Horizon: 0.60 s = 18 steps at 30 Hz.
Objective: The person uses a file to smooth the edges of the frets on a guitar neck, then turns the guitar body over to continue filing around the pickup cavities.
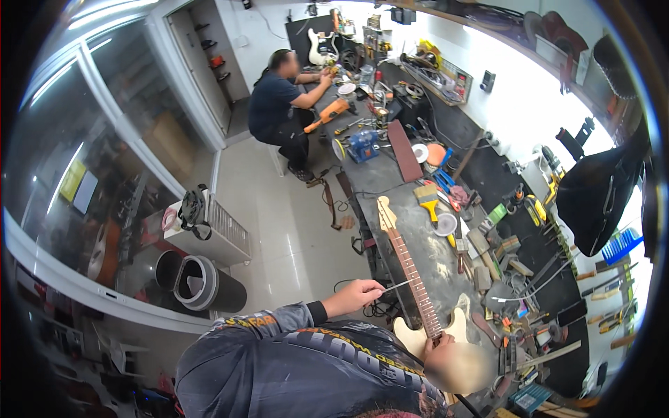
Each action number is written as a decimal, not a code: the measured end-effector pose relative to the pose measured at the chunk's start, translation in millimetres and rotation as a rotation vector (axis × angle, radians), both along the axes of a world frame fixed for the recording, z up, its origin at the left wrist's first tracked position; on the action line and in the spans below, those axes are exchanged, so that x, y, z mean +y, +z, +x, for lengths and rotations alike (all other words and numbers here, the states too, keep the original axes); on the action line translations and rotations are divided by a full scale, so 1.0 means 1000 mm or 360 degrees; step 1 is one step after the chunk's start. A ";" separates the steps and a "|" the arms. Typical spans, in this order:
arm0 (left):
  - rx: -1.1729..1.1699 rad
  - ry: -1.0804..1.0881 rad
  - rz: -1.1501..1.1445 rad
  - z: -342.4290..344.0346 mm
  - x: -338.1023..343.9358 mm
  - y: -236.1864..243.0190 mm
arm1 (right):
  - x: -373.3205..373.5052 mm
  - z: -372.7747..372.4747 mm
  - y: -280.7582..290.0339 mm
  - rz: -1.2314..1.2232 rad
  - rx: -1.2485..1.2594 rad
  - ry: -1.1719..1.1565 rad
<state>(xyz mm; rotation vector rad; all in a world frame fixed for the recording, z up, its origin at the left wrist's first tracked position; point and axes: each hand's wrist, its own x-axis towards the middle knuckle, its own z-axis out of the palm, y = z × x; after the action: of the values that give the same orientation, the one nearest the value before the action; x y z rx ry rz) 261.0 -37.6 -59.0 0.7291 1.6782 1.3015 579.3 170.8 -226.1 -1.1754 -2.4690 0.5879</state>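
Note:
A cream electric guitar [412,333] lies face up on the dark workbench, its long fretted neck [411,268] stretching away from me to a pale headstock [387,215]. My left hand [353,297] pinches a slim metal rod [398,285], whose far end meets the side of the fretboard about midway along. Down at the body end of the neck, my right hand [437,345] curls its fingers against the guitar. A blurred patch hides part of the body and much of that hand.
Beyond the headstock stand a blue bench grinder [362,145] and an orange power tool [330,113]. A wide brush [426,198], wood blocks and hand tools crowd the right side. Another person [275,101] works at the bench's far end. Bins [209,285] stand left on the floor.

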 end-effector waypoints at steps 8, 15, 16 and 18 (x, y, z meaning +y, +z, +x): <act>0.0056 0.0100 -0.0011 0.013 -0.001 0.014 | 0.004 -0.001 0.006 -0.0109 -0.0019 0.0060; 0.0042 0.0068 0.0028 0.024 -0.009 -0.014 | 0.007 -0.007 0.002 0.0005 -0.0157 0.0042; -0.0013 0.0067 0.0005 0.025 -0.007 -0.015 | 0.008 -0.006 -0.001 0.0003 -0.0154 0.0034; -0.0067 0.0070 -0.0021 0.028 -0.003 -0.016 | 0.008 -0.006 -0.002 -0.0003 -0.0150 0.0030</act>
<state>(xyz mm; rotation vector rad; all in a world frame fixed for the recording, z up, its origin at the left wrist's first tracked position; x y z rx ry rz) 288.6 -41.0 -74.6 0.6556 1.6760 1.3261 572.9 178.6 -228.1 -1.2080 -2.5611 0.5520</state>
